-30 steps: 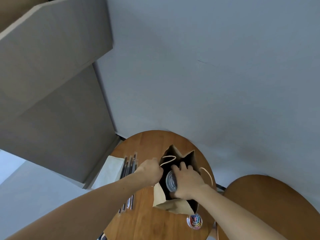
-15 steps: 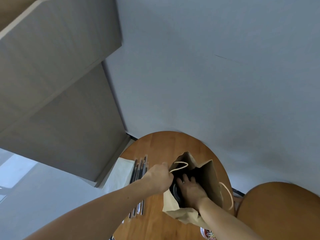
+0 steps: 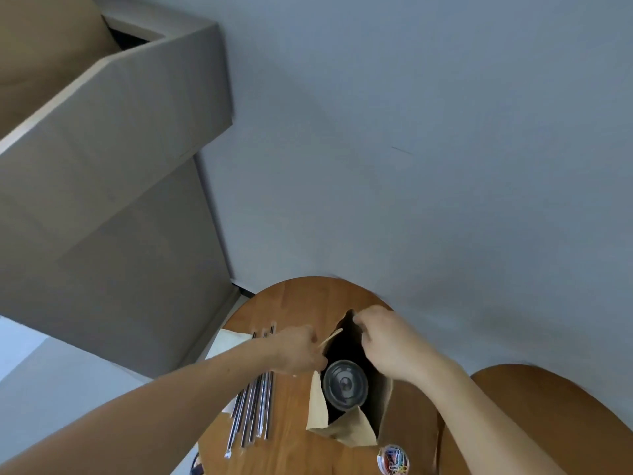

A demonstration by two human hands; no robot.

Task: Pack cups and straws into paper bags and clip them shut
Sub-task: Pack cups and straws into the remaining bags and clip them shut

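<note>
Both my hands are on the paper bag (image 3: 346, 430), which stands on the counter (image 3: 291, 303) at lower centre of the frame. My left hand (image 3: 298, 349) has its grip pinched on the bag's left rim, by the cord handle (image 3: 330, 337). My right hand (image 3: 387, 341) has its grip closed on the far rim, toward the top of the bag.

The risk, as I judge it, is in the pull. If I draw the two rims apart too hard, the thin paper could tear at a fold. Lifting while I spread the mouth could tip the bag and lean the cup (image 3: 345, 385) over inside. The straws (image 3: 255, 406) lie loose on the counter just left of the bag, and a sweep of my left forearm could roll them off. The tub of paper clips (image 3: 393, 460) sits at the bottom edge of the frame, near my right arm, easy to knock.

The bag is brown kraft paper, creased, its mouth gaping and the inside dark. The clear lidded cup sits upright in the nearer half, seen from above.
</note>
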